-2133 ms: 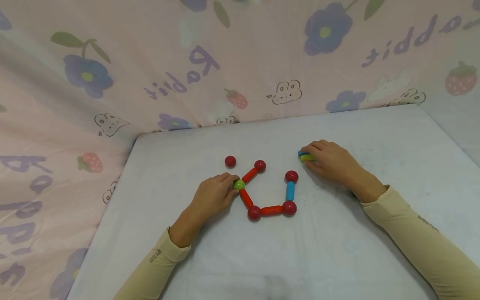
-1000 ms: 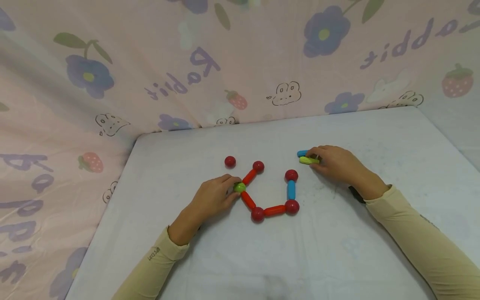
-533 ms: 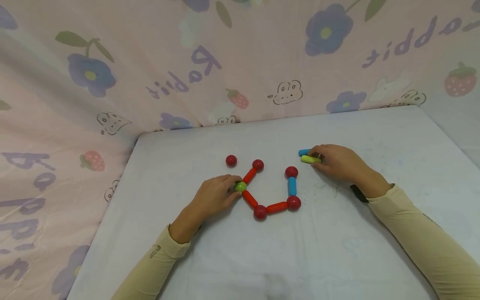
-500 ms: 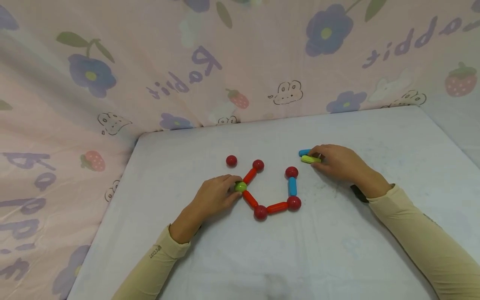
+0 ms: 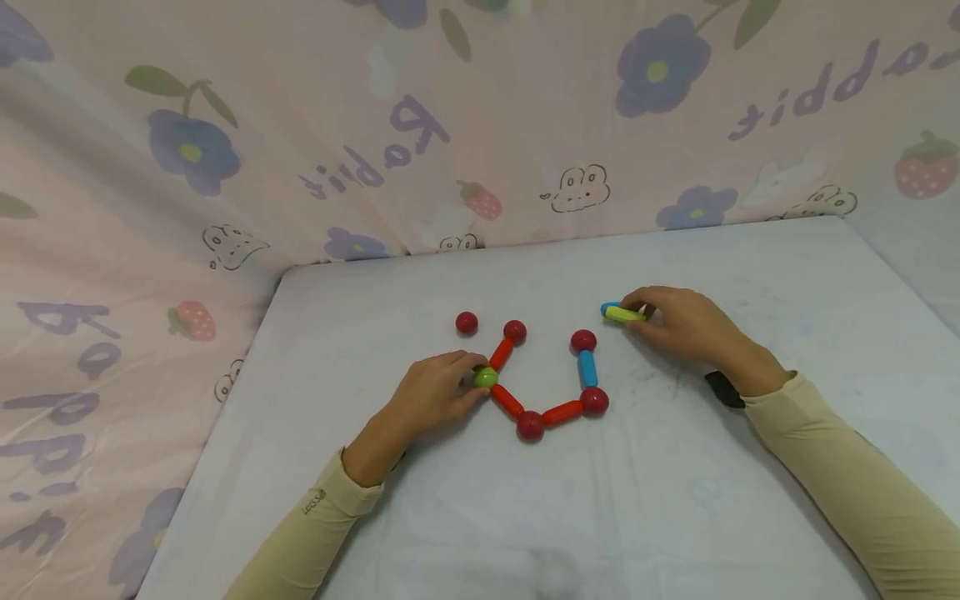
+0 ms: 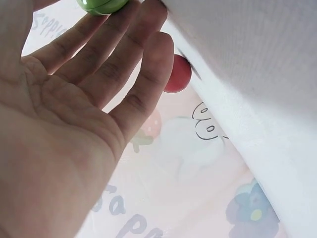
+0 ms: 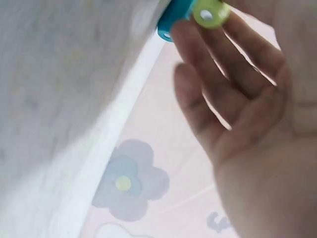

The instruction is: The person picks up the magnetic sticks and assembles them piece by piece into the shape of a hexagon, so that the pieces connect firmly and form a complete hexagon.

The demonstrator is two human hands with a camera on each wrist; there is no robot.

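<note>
L hand (image 5: 433, 390) pinches grn ball (image 5: 487, 378), R hand (image 5: 681, 323) rods (image 5: 622, 314).

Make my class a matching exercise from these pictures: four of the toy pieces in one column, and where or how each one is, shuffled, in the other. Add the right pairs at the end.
Pieces
1. green ball
2. lone red ball
3. yellow-green stick
4. joined blue stick

Where or how
A. held in the right hand
B. has red balls at both ends
C. held at the fingertips of the left hand
D. untouched and joined to nothing

Right pairs: 1-C, 2-D, 3-A, 4-B
</note>
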